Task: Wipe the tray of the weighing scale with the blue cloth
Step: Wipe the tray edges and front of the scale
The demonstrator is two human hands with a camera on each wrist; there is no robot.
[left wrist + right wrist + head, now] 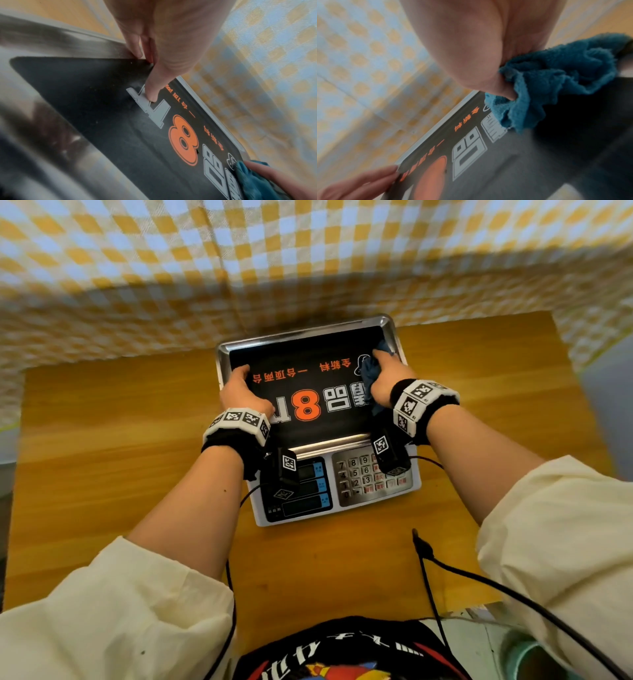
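Blue cloth (pixel 556 83) sits bunched under the right hand (pixel 390 378), at the right end of the scale's tray (pixel 308 332) near its far corner — soft, fluffy terry that folds into thick ridges, so it should be light, compliant and easy to crush into a pad. It probably grabs best as it is held now, gathered in a fistful with the thumb and curled fingers closed round the wad and the loose folds spilling out on the tray. One cloth is in view. The tray looks like thin polished steel with a raised rim and a black printed sticker (pixel 102 108) covering its floor: stiff, smooth and likely slippery, and it may shift on the weighing scale (pixel 337 481) under a sideways push, which would explain the bracing. The left hand (pixel 239 392) rests on the tray's left end, fingers fairly straight, fingertips (pixel 151 98) pressing the sticker and others lying at the rim, holding nothing. Counted — one scale on the wooden table (pixel 120 405), one tray, one sticker, one keypad (pixel 366 477), three display windows (pixel 308 487) stacked on the front panel, and two hands at work. A checked yellow fabric (pixel 171 251) hangs behind.
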